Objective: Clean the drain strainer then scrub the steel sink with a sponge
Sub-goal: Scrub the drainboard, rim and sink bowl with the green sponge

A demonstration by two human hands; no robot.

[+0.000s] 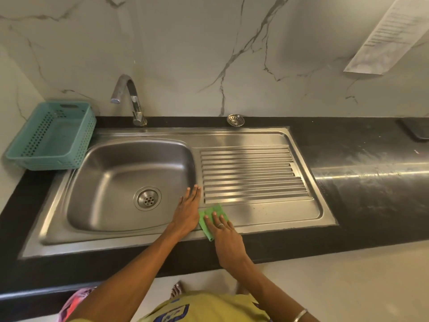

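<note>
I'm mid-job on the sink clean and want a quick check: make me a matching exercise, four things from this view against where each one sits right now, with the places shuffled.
Things:
1. round steel drain strainer
2. green flat scrubbing sponge
3. teal perforated plastic basket
4. curved chrome tap

Places:
A. on the black counter to the left of the basin
B. under the right hand on the sink's front rim
C. on the black counter by the wall, behind the ribbed drainboard
D. mounted behind the basin

Pairs: 1-C, 2-B, 3-A, 4-D
</note>
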